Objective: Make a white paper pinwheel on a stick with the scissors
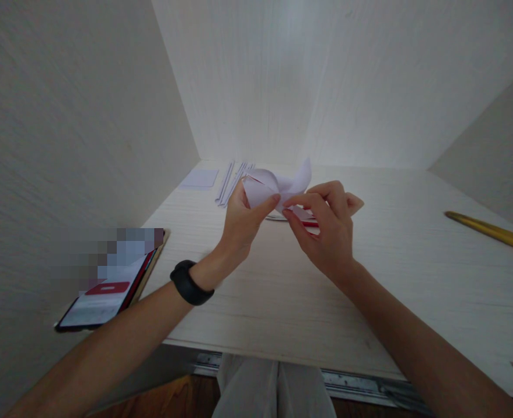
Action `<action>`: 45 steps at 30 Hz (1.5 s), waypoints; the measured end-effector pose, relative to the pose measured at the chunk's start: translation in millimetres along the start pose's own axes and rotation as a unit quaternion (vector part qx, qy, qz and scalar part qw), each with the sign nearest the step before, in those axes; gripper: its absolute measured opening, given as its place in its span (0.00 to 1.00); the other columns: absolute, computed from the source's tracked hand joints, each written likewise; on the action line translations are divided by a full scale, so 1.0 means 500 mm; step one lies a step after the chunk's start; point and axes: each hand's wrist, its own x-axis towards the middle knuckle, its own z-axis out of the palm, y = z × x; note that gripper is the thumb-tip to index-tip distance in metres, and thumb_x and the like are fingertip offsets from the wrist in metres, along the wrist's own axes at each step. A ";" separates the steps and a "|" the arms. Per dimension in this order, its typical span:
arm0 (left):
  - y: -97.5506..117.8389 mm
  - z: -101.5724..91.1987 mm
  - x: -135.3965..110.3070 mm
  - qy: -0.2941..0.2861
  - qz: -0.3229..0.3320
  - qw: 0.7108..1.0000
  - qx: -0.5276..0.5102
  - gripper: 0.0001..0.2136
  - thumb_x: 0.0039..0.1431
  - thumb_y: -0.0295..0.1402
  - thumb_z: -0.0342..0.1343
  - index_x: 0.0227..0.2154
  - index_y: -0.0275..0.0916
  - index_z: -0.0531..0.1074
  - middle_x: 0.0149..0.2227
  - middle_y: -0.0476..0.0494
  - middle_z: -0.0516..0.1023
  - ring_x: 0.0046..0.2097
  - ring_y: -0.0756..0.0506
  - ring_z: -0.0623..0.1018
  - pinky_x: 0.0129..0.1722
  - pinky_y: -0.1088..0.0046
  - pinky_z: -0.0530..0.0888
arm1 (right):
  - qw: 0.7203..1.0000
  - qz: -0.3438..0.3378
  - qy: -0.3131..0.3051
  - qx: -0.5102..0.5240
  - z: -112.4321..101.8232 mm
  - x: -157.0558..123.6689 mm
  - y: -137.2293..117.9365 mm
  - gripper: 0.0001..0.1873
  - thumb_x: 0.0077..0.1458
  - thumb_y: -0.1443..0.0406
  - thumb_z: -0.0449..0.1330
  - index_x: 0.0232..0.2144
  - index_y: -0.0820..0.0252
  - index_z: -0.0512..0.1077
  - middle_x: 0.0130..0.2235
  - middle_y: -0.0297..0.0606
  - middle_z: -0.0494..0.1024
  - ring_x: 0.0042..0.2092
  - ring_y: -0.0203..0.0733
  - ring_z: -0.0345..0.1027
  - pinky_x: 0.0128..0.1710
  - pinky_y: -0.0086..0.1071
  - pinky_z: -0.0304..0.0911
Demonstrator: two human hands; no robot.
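Pinching folded white paper [282,183] just above the desk [282,302], left hand [241,223] and right hand [328,229] both gripping it with thumb and fingertips, paper strips [232,180] lying behind, phone [108,290] leaning far left, yellow ruler [491,232] lying far right.

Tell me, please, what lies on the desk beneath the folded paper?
A red and silvery object shows on the desk under the folded white paper; the left hand and right hand, pinching the paper, hide the rest.
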 end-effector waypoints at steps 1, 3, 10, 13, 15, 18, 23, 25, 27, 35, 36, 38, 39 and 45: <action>-0.001 -0.001 0.000 0.001 0.004 1.000 0.009 0.12 0.48 0.31 0.64 0.35 0.39 0.69 0.36 0.46 0.75 0.39 0.46 0.75 0.41 0.68 0.73 | 1.000 0.012 0.002 0.005 -0.001 0.002 0.000 0.08 0.60 0.60 0.55 0.35 0.55 0.73 0.35 0.38 0.70 0.38 0.43 0.65 0.42 0.39 0.47; -0.001 -0.002 -0.001 -0.003 0.010 1.000 0.025 0.12 0.48 0.31 0.64 0.35 0.40 0.68 0.36 0.47 0.75 0.38 0.46 0.75 0.40 0.69 0.73 | 1.000 0.025 0.009 0.012 -0.002 0.005 0.001 0.09 0.59 0.60 0.55 0.35 0.56 0.73 0.35 0.38 0.70 0.38 0.43 0.64 0.42 0.39 0.47; -0.001 -0.003 0.000 -0.022 0.049 0.998 0.031 0.14 0.48 0.31 0.65 0.35 0.40 0.67 0.34 0.49 0.73 0.37 0.49 0.74 0.38 0.73 0.71 | 1.000 0.029 0.003 0.001 0.000 0.006 0.005 0.10 0.60 0.60 0.55 0.35 0.55 0.75 0.34 0.38 0.68 0.38 0.43 0.63 0.41 0.39 0.47; -0.001 -0.002 0.001 -0.025 0.049 0.998 0.028 0.14 0.47 0.31 0.66 0.34 0.39 0.66 0.33 0.50 0.72 0.35 0.49 0.73 0.36 0.74 0.70 | 0.999 0.040 0.011 0.007 0.003 0.007 0.006 0.11 0.59 0.57 0.56 0.33 0.55 0.74 0.34 0.38 0.68 0.38 0.43 0.63 0.41 0.39 0.48; -0.002 -0.002 0.002 -0.027 0.044 0.998 0.025 0.15 0.47 0.31 0.66 0.34 0.39 0.66 0.32 0.50 0.72 0.35 0.50 0.73 0.35 0.75 0.70 | 0.998 0.050 0.021 0.014 0.004 0.009 0.007 0.13 0.59 0.55 0.56 0.32 0.56 0.74 0.33 0.37 0.68 0.38 0.43 0.62 0.40 0.39 0.48; -0.002 -0.002 0.001 -0.026 0.041 0.999 0.020 0.15 0.46 0.31 0.66 0.34 0.39 0.66 0.32 0.50 0.72 0.35 0.50 0.73 0.34 0.75 0.70 | 0.997 0.065 0.031 0.020 0.004 0.011 0.008 0.16 0.59 0.53 0.55 0.29 0.57 0.73 0.32 0.37 0.68 0.36 0.42 0.62 0.40 0.39 0.48; -0.001 -0.002 0.001 -0.027 0.039 0.999 0.023 0.15 0.45 0.31 0.67 0.34 0.40 0.66 0.32 0.50 0.72 0.35 0.49 0.73 0.34 0.75 0.70 | 0.997 0.073 0.030 0.023 0.003 0.014 0.009 0.19 0.59 0.51 0.54 0.28 0.58 0.72 0.32 0.37 0.67 0.36 0.41 0.61 0.39 0.40 0.48; -0.002 -0.003 0.001 -0.026 0.040 0.998 0.029 0.16 0.45 0.32 0.67 0.34 0.40 0.66 0.32 0.50 0.72 0.35 0.49 0.73 0.34 0.75 0.70 | 0.997 0.073 0.024 0.025 0.002 0.014 0.009 0.18 0.59 0.52 0.54 0.28 0.58 0.72 0.33 0.37 0.67 0.36 0.41 0.61 0.39 0.40 0.47; -0.004 -0.003 0.001 -0.020 0.040 0.998 0.035 0.15 0.46 0.32 0.66 0.34 0.40 0.66 0.32 0.50 0.72 0.35 0.49 0.73 0.34 0.75 0.71 | 0.997 0.074 0.015 0.028 0.001 0.015 0.009 0.16 0.60 0.54 0.54 0.28 0.57 0.73 0.33 0.37 0.67 0.36 0.41 0.61 0.39 0.39 0.47; -0.007 -0.004 0.001 -0.004 0.043 0.998 0.034 0.15 0.46 0.31 0.66 0.36 0.39 0.68 0.34 0.48 0.74 0.36 0.48 0.75 0.36 0.73 0.72 | 0.997 0.059 -0.003 0.041 -0.006 0.015 0.009 0.11 0.60 0.59 0.55 0.32 0.54 0.76 0.32 0.36 0.68 0.36 0.41 0.63 0.40 0.40 0.48; -0.006 -0.004 0.001 -0.005 0.041 0.998 0.038 0.15 0.46 0.31 0.66 0.36 0.39 0.68 0.35 0.48 0.74 0.36 0.48 0.75 0.36 0.73 0.72 | 0.997 0.059 -0.003 0.042 -0.006 0.015 0.009 0.11 0.60 0.60 0.55 0.32 0.54 0.76 0.32 0.36 0.67 0.36 0.41 0.62 0.40 0.40 0.48; -0.006 -0.004 0.001 -0.010 0.039 0.998 0.044 0.15 0.47 0.31 0.66 0.36 0.39 0.67 0.35 0.48 0.74 0.37 0.48 0.75 0.36 0.73 0.73 | 0.997 0.060 0.005 0.045 -0.006 0.015 0.010 0.10 0.60 0.60 0.56 0.32 0.55 0.76 0.32 0.36 0.67 0.36 0.41 0.62 0.40 0.40 0.49; -0.007 -0.004 0.002 -0.012 0.038 0.998 0.046 0.15 0.47 0.31 0.65 0.35 0.39 0.67 0.35 0.48 0.74 0.37 0.47 0.75 0.36 0.72 0.72 | 0.997 0.061 0.011 0.046 -0.005 0.015 0.010 0.09 0.59 0.61 0.57 0.32 0.55 0.76 0.32 0.36 0.67 0.36 0.41 0.62 0.40 0.40 0.49; -0.008 -0.006 0.002 -0.010 0.034 0.998 0.050 0.14 0.46 0.30 0.66 0.34 0.39 0.67 0.33 0.49 0.73 0.34 0.49 0.74 0.34 0.74 0.71 | 0.996 0.063 0.049 0.047 -0.002 0.017 0.012 0.05 0.55 0.62 0.61 0.30 0.55 0.76 0.36 0.37 0.70 0.39 0.42 0.64 0.42 0.42 0.50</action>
